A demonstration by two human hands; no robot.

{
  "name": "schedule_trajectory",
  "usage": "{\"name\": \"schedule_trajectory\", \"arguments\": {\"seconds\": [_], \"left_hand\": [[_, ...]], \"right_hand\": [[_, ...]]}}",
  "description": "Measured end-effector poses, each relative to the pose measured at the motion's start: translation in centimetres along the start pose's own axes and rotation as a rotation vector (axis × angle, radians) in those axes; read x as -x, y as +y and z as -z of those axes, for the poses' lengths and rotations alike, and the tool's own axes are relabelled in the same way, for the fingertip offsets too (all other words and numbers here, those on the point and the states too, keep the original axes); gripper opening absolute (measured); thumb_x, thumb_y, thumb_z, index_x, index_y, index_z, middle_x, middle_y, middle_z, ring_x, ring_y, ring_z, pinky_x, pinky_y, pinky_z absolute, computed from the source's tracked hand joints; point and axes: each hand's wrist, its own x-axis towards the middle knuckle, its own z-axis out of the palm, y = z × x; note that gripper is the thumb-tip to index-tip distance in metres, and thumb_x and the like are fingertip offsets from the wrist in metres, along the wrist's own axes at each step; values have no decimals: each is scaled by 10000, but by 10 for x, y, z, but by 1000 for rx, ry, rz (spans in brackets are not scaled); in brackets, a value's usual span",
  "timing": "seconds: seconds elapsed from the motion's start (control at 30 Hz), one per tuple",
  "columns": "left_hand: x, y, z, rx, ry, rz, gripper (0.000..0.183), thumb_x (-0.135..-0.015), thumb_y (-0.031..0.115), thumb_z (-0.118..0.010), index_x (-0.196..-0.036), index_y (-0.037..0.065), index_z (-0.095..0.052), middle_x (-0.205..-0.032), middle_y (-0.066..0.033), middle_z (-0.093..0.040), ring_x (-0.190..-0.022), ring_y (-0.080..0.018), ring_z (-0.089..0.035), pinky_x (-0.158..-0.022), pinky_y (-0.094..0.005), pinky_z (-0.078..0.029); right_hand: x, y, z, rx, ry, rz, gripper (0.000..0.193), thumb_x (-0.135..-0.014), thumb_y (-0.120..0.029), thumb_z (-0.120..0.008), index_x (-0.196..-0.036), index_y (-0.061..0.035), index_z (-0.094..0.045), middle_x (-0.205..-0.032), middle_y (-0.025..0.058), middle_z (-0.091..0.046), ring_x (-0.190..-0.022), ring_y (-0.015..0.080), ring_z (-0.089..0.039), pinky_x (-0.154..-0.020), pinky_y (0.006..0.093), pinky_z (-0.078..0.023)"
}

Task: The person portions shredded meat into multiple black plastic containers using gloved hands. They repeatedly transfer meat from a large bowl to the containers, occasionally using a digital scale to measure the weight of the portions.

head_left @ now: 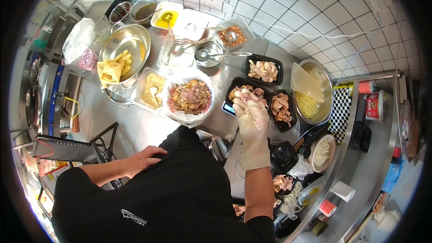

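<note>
My bare left hand [143,162] rests on my black-clothed leg, fingers stretched out and holding nothing. My right hand [253,119] wears a pale translucent glove. Its fingers curl around pinkish raw meat pieces [245,94], right over a black tray of meat [235,85]. That tray appears to sit on a scale [228,110], of which only a lit edge shows. To the right of the hand lies another black tray of meat [281,107], and farther back a tray of paler pieces [263,71]. A lined bowl of mixed meat [190,97] stands to the left.
A steel basin [143,47] holds yellow gloves [118,67]. Tubs of grain-like seasoning [153,90], yellow oil [167,20] and peanuts [231,36] line the counter. At right are a noodle basin [309,103], a white-filled bowl [322,153], stacked black trays [284,156] and a steel shelf [364,166].
</note>
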Motion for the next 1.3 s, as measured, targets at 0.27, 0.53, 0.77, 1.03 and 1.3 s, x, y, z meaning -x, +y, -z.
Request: {"name": "schedule_trajectory", "arguments": {"seconds": [0.27,0.53,0.77,1.03,1.3], "left_hand": [[0,8,2,39,51,-108,537,-1015,224,-718,-1497,146,-494,-1619,-244,-401,-1488,-459,-401,-1248,-558,-334],[6,4,-3,-20,86,-165,723,-950,255,-792,-1556,149,-413,-1620,-269,-394,-1467,-477,-427,-1229,-553,-370],[8,4,0,-22,71,-126,740,-935,275,-805,-1554,162,-415,-1613,-269,-399,-1463,-476,-433,-1228,-554,-367],[9,6,2,-7,101,-150,740,-943,265,-796,-1562,156,-406,-1616,-270,-391,-1468,-474,-431,-1232,-553,-365],[6,9,7,-17,72,-136,724,-956,257,-786,-1562,153,-403,-1622,-271,-385,-1469,-477,-428,-1233,-557,-365]], "right_hand": [[8,52,-46,116,72,-202,259,-1041,-18,-668,-1286,56,-705,-1082,125,-757,-861,177,-726,-766,283,-639],[0,93,-55,-15,-19,-368,110,-997,20,-677,-1093,-8,-724,-915,66,-713,-661,113,-630,-592,235,-532],[-3,112,-59,-83,8,-359,149,-1087,-129,-666,-1145,5,-697,-922,76,-701,-743,150,-658,-636,303,-539],[-5,105,-68,-25,-51,-489,607,-1199,-492,-350,-1392,35,-582,-1200,150,-697,-835,235,-647,-723,393,-556],[4,102,-66,86,-139,-332,230,-1014,-20,-719,-1239,22,-701,-1073,128,-752,-827,177,-700,-741,311,-595]]}}
